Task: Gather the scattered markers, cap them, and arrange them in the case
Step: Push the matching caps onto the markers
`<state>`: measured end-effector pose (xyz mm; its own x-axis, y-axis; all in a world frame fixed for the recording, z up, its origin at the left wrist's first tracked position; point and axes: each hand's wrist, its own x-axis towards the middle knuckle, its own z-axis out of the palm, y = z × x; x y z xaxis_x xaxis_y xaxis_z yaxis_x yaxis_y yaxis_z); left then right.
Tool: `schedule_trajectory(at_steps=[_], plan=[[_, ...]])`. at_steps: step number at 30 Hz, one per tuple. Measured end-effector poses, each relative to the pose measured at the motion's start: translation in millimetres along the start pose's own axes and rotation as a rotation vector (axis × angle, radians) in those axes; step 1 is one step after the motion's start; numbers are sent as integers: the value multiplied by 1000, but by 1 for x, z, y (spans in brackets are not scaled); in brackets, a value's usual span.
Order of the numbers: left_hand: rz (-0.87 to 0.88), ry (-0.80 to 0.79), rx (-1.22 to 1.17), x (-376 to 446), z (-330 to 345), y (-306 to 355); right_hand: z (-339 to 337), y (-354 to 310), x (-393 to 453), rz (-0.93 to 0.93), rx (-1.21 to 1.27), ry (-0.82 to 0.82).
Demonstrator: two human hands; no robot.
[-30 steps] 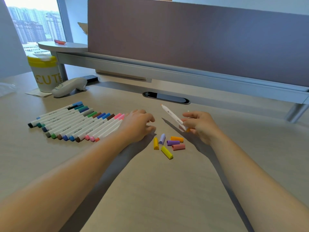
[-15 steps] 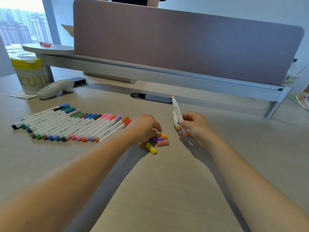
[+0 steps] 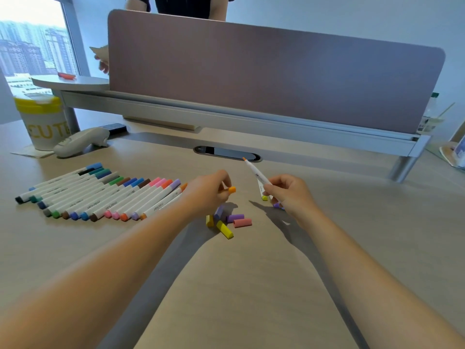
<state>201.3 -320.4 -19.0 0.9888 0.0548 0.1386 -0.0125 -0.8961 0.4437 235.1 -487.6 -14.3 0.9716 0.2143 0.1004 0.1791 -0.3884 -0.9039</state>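
My left hand pinches an orange cap just above the table. My right hand grips a small bundle of white markers; one has a bare orange tip pointing up and away, and yellow and purple ends show below my fingers. Several loose caps, yellow, purple and pink, lie on the table between my hands. A row of capped markers lies side by side to the left. No case is in view.
A yellow-lidded cup and a white handheld device stand at the far left. A desk divider with its rail runs along the back, with a person behind it. A cable slot sits in the table beyond my hands.
My left hand has picked the orange cap out of the pile and lifted it. My right hand has tilted the markers so the orange tip leans toward the left.
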Motion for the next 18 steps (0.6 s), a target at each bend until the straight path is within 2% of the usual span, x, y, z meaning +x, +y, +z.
schedule_trajectory(at_steps=[6,15,18], plan=[[-67,76,-191,-14,-14,-21,19,-7,-2,-87,-114,-54],[-253,259,-740,-19,-28,-37,35,-18,-12,-224,-340,-102],[-286,289,-802,-21,-28,-36,37,-18,-13,-217,-354,-109]])
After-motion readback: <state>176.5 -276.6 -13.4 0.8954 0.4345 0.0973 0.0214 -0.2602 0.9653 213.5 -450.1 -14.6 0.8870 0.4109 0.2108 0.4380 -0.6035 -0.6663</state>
